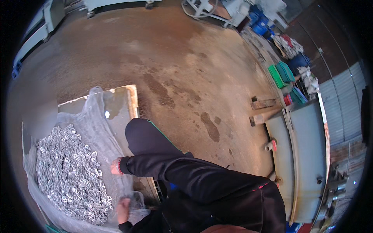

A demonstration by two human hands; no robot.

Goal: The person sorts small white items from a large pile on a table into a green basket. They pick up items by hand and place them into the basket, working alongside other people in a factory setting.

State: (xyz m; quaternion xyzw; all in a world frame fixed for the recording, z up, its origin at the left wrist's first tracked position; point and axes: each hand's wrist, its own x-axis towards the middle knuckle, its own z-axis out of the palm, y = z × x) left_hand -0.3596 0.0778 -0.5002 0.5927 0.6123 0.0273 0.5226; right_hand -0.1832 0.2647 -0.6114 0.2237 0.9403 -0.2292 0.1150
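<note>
From my remote view, my right hand [115, 166] reaches across my body and pinches the edge of the clear plastic liner bag [97, 116], gathering the film just beside the heap of small shiny metal clips [70, 171]. My left hand [123, 209] grips the same film lower down, fingers curled into a crumpled fold; I judge both grips keep the liner drawn around the load. The heap lies inside the liner, in a box [126, 95] at my left. Beyond lies stained concrete floor [186, 70], and a grey machine housing [307, 155] stands to my right.
</note>
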